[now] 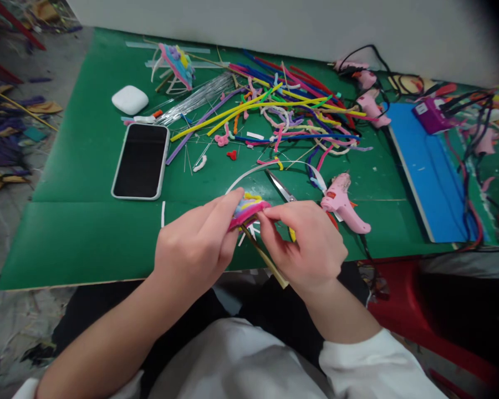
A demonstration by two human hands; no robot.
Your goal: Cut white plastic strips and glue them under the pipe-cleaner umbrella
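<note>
My left hand (197,244) and my right hand (305,244) meet over the front of the green mat (87,233). Both pinch a small multicoloured pipe-cleaner piece (247,209), pink with yellow and blue, which sits on a wooden stick (266,260) slanting down toward me. My right hand's fingers also close over a short yellow pipe-cleaner bit (292,235). Just behind the piece lie scissors (281,187) and a white curved strip (249,174). A pink glue gun (344,202) rests right of my right hand.
A heap of coloured pipe cleaners (291,111) covers the mat's far middle. A phone (141,160) and white earbud case (130,100) lie at left, a finished pipe-cleaner piece (178,64) behind them. A blue board (428,166), more glue guns (372,105) and cables are at right.
</note>
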